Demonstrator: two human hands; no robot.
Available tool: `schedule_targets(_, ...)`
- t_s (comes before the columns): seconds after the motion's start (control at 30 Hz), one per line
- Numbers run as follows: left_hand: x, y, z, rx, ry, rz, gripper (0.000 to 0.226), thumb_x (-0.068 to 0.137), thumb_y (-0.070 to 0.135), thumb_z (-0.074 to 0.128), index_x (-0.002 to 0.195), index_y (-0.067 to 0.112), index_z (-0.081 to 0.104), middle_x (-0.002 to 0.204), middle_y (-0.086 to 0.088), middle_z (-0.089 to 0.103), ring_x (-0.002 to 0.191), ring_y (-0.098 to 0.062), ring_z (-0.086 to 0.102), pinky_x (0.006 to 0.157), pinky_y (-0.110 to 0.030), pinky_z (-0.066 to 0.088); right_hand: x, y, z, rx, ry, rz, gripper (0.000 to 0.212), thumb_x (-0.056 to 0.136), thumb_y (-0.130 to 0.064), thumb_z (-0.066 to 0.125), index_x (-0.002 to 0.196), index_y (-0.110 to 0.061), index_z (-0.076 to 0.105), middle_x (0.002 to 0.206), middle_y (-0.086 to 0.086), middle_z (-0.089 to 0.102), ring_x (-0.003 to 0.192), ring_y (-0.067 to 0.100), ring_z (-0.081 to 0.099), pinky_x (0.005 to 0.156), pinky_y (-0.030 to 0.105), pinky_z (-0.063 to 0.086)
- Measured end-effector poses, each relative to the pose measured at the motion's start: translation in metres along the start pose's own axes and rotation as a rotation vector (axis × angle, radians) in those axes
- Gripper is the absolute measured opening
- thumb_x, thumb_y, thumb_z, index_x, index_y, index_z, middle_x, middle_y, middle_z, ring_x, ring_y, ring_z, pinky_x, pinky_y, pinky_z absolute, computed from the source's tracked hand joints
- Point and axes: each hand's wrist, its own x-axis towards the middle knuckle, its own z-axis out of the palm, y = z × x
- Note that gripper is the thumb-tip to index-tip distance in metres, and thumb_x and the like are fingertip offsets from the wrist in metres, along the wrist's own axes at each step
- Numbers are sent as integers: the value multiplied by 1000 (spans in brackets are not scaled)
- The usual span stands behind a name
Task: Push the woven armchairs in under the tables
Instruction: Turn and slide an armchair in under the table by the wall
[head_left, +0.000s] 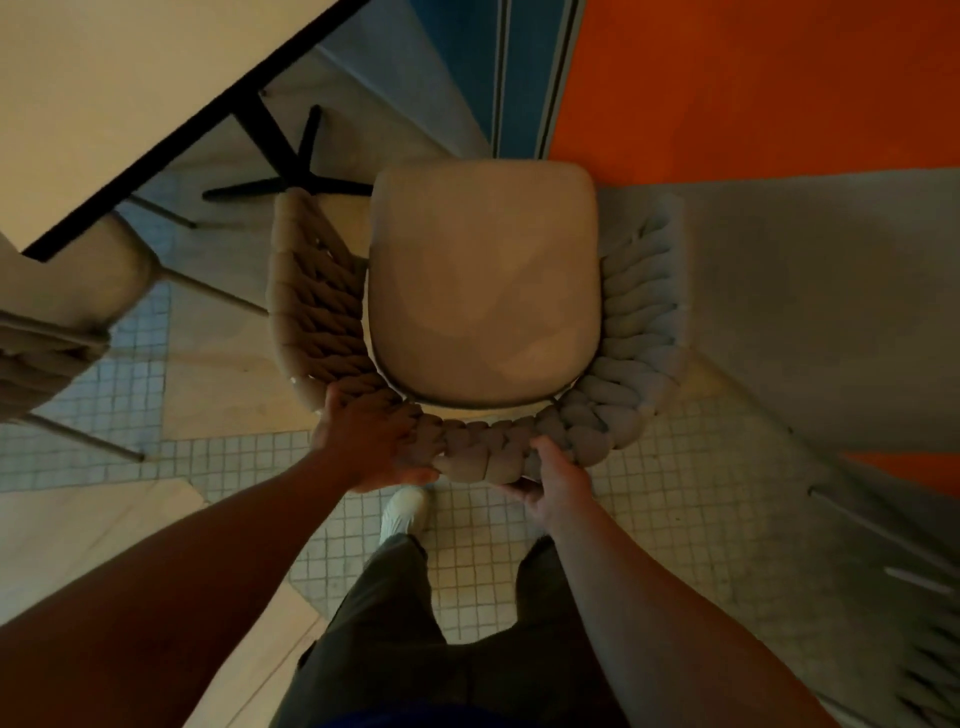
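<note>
The chair (483, 291) sits just past my left hand (371, 441) and right hand (553, 480). Both grip its woven back. It is tan, with a smooth seat.

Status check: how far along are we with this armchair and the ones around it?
Done: the left armchair already sits partly under the table. In hand: left hand and right hand grip the woven armchair, clear of the table. Left: pushing it under.

Both forearms are bare, with no sleeve, watch or band showing on the left hand (369, 441) or right hand (558, 480). The person wears dark, loose trousers (415, 623), possibly olive-grey, and a white rounded-toe shoe (402, 512).
</note>
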Motion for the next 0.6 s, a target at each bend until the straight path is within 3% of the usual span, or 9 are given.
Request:
schedule_targets(0.17,1,48,-2,-117,63,-142,108,58,102,5,145,50,38,149,15,50,138,-18,44,107,-56,21,6,-48,-19,-174,-15,-38,30,92,-10,67,118,-11,52,109,20,61,86,38,62,57,56,54)
schedule_targets(0.3,9,85,-5,-194,66,-262,108,57,104,6,142,49,44,148,12,52,135,-19,46,106,-56,18,15,-90,-26,-294,-48,-50,26,93,-11,65,116,-11,52,104,19,60,97,38,61,76,63,56)
schedule_targets(0.43,16,117,-14,-261,38,-359,111,56,105,6,142,47,46,151,10,50,138,-20,44,110,-57,13,26,-128,-28,-430,-70,-74,37,91,-13,68,125,-10,54,115,20,63,99,38,64,53,52,58)
schedule_targets(0.6,17,134,-24,-391,-5,-366,110,60,103,3,142,45,49,152,9,49,141,-20,41,113,-53,15,26,-156,-38,-573,-158,-75,44,93,-29,70,130,-11,54,125,19,63,97,39,67,63,53,60)
